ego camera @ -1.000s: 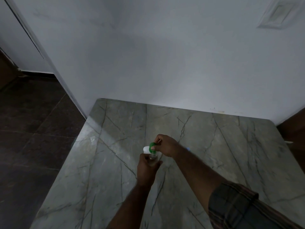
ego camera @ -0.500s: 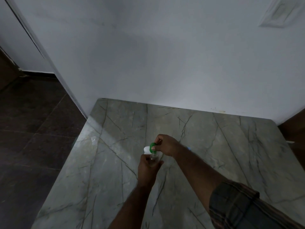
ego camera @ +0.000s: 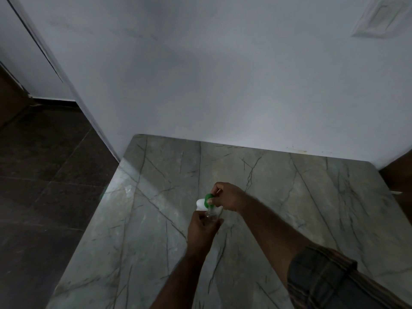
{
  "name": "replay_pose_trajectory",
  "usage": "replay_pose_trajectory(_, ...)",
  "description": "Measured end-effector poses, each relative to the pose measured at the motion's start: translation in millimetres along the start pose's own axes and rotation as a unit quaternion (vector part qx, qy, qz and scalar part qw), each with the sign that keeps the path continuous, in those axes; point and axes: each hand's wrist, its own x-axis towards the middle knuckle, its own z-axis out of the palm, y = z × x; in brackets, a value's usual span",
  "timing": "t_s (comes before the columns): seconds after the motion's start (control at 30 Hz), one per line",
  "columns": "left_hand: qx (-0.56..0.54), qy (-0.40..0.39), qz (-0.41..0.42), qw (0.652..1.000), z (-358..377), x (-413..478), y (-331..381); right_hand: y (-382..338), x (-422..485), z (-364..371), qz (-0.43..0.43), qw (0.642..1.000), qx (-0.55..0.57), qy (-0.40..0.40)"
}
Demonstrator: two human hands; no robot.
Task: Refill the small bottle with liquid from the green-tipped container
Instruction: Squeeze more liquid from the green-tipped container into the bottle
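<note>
A white green-tipped container tilts directly over the mouth of a small clear bottle, mid-surface.

A small clear bottle is gripped from below by the left hand above a grey-green veined marble tabletop. A white container with a green tip is held by the right hand, tilted directly over the bottle's mouth. A plaid sleeve is seen on the right forearm. A white wall and dark floor tiles are shown behind.
</note>
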Motion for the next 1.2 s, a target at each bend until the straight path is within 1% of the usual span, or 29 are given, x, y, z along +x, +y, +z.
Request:
replay_pose_trajectory(0.17, 0.0, -0.004, -0.001, 1.0, -1, 3, 0, -2, 2, 1, -0.003, 1.0, -0.01, 0.011)
replay_pose_trajectory(0.5, 0.002, -0.014, -0.01, 1.0, -2, 6, -5, -2, 2, 3, -0.003, 1.0, -0.022, 0.007)
replay_pose_trajectory(0.7, 0.004, -0.013, 0.008, 1.0, -4, 2, -1, -4, -1, -1, -0.006, 1.0, -0.025, 0.007)
replay_pose_trajectory(0.9, 0.016, -0.015, 0.005, 1.0, -3, 0, 0, -4, -2, 4, -0.003, 0.999, -0.042, 0.017)
replay_pose_trajectory(1.2, 0.018, -0.029, 0.004, 0.999, -6, -1, -3, -10, -3, 2, -0.001, 0.999, -0.05, 0.002)
